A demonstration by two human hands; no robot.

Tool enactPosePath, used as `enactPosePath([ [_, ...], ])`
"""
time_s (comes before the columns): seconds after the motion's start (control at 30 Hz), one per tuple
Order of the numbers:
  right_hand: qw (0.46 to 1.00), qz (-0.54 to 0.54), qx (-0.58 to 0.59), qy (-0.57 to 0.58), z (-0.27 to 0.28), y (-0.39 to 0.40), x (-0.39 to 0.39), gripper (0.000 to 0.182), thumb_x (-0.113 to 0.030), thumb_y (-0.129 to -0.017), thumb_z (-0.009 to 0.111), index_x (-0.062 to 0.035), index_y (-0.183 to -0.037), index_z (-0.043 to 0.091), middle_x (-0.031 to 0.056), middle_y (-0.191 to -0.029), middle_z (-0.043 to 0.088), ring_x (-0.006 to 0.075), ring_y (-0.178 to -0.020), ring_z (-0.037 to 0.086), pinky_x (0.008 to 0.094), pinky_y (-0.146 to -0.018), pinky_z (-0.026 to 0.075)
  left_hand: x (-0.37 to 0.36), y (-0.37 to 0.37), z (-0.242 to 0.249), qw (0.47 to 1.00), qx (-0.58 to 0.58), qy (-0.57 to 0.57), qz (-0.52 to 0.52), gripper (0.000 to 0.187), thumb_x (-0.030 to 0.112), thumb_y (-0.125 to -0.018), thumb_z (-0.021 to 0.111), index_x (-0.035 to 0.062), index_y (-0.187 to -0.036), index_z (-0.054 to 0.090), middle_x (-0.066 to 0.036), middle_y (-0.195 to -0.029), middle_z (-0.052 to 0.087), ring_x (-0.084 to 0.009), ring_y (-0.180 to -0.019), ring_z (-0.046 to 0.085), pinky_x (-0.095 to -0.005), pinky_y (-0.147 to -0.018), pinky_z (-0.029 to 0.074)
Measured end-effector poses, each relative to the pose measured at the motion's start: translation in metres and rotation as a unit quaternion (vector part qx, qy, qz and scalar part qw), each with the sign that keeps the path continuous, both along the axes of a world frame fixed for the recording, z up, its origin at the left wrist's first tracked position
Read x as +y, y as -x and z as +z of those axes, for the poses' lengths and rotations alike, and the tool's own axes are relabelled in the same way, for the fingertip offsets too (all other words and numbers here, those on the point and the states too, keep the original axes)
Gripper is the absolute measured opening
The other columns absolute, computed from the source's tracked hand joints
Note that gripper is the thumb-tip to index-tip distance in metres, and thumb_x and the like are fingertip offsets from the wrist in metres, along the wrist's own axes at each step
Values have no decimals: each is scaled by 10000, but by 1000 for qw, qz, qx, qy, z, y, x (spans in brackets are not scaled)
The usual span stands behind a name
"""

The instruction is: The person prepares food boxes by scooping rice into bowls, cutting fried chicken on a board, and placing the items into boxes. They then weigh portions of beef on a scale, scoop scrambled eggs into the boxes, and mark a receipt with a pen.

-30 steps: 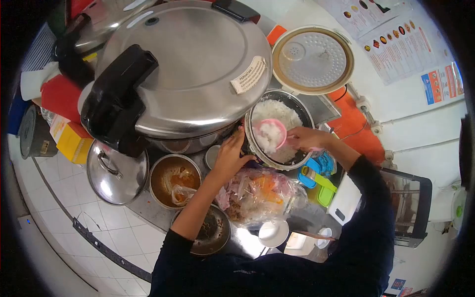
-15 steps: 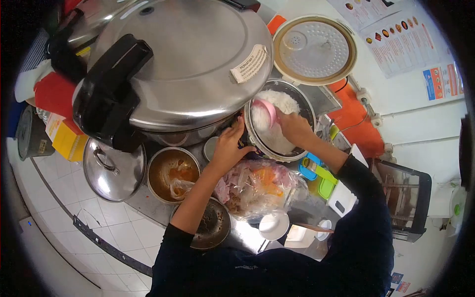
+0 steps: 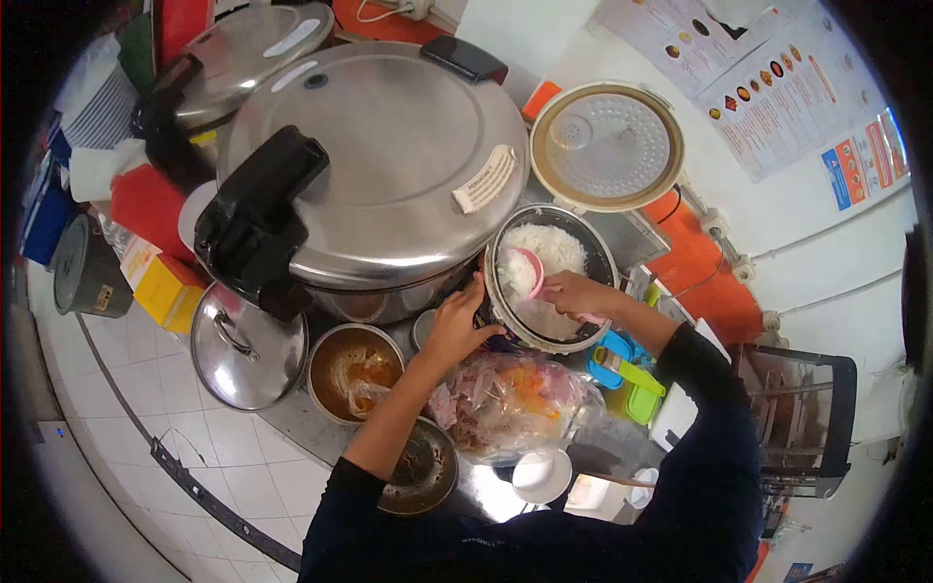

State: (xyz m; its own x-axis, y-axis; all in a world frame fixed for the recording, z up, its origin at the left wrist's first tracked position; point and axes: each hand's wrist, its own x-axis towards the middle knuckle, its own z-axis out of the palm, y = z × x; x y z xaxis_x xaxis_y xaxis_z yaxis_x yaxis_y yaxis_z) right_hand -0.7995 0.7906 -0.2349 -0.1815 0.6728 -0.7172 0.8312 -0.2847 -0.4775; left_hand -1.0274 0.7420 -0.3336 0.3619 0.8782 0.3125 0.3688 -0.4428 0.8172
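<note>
White cooked rice [image 3: 551,249] looks soft, light; the right hand [image 3: 573,294] sensibly grips the pink plastic scoop [image 3: 538,274] by its handle [image 3: 593,318]; the left hand [image 3: 455,325] spreads wide against the round, pale-rimmed cooker [image 3: 546,344].

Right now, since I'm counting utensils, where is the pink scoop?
In the head view, the pink scoop is just right of centre, inside the open rice pot, held by the right hand.

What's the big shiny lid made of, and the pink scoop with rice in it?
The big lid looks like brushed metal, maybe steel: it's grey with soft shiny streaks. The scoop seems smooth plastic, going by its even pink colour.
</note>
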Motion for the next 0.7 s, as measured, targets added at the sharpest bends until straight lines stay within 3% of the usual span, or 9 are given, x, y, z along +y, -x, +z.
enactPosePath([
  [0.2,986,-29,105,128,-5,-36,17,246,-245,-922,511,-70,-1088,553,-8,-614,426,42,-409,307,201,-343,239,-2,0,9,998,31,61,-4,944,326,-646,769,-81,-1346,285,-271,-1271,453,-373,-1121,500,-410,-941,395],
  [0.3,986,-40,108,121,5,-44,21,267,-224,-905,525,-111,-1143,565,-26,-582,402,48,-402,286,201,-363,212,0,1,-2,999,29,44,-6,1000,365,-657,771,-11,-1401,218,-237,-1265,480,-358,-1144,488,-377,-965,389],
  [0.43,989,-69,129,25,31,-58,6,267,-255,-915,525,-104,-1135,547,-38,-642,405,21,-421,296,185,-352,215,-6,2,3,999,39,23,-27,986,398,-684,754,-7,-1403,214,-236,-1311,441,-358,-1166,474,-370,-978,378],
  [0.5,970,-174,172,9,44,-63,-7,298,-233,-918,506,-122,-1192,542,-27,-629,431,33,-414,306,188,-354,223,-9,1,7,999,2,50,-13,975,425,-714,730,1,-1410,194,-236,-1355,390,-366,-1195,446,-372,-992,364],
  [0.53,970,-178,167,2,51,-60,-17,277,-241,-931,496,-129,-1178,550,-33,-628,432,30,-409,309,186,-348,236,-14,-3,2,1000,1,-12,29,846,400,-768,697,6,-1387,276,-219,-1317,446,-334,-1125,512,-370,-947,402],
  [0.57,968,-187,167,3,55,-59,-27,277,-241,-931,496,-129,-1178,550,-33,-628,432,30,-409,309,186,-348,236,-23,-7,0,1000,1,-10,20,846,400,-768,697,6,-1387,276,-219,-1317,446,-334,-1125,512,-370,-947,402],
  [0.63,951,-230,193,-77,56,-61,-49,268,-270,-934,500,-135,-1158,558,-49,-608,421,28,-399,302,184,-339,240,-49,-15,10,986,-87,103,97,681,339,-816,661,8,-1336,372,-184,-1218,531,-258,-958,600,-338,-828,466],
  [0.67,944,-248,194,-96,58,-62,-59,266,-290,-934,504,-129,-1135,567,-50,-599,422,29,-401,306,182,-338,245,-69,-21,15,971,-161,125,123,426,234,-829,646,4,-1163,514,-163,-994,587,-240,-825,605,-353,-736,488],
  [0.7,941,-261,195,-94,56,-65,-66,266,-290,-934,504,-129,-1135,567,-50,-599,422,29,-401,306,182,-338,245,-87,-22,16,973,-155,130,112,426,234,-829,646,4,-1163,514,-163,-994,587,-240,-825,605,-353,-736,488],
])
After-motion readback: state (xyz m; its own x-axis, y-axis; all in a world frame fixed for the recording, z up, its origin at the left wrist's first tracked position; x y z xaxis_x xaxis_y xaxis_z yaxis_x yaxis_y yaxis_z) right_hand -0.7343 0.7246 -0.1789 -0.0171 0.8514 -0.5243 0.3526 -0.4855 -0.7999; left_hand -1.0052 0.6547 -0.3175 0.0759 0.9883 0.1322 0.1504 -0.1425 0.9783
